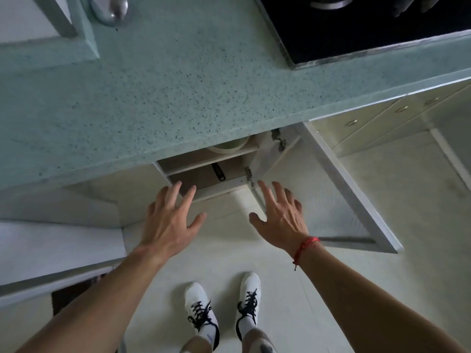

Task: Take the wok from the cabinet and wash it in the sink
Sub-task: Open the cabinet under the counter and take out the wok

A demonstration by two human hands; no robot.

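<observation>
**Speckled Green Above, Cream Below**

The tabletop [178, 85] is pale sea-green, peppered all over with small dark flecks. Set into its far right corner, the hob [356, 29] is glossy black with a silvery-grey edge. Below the tabletop's front edge, the cabinet door [331, 200] is off-white inside a light grey frame. The drawers [369, 118] under the tabletop's right end are cream with pale metallic knobs. In the shadowed opening beneath the tabletop a black handle [218, 171] shows. The floor [382, 250] below is plain off-white. The shoes [201, 307] are white with black laces. A red cord bracelet [304, 247] circles the right wrist.
</observation>
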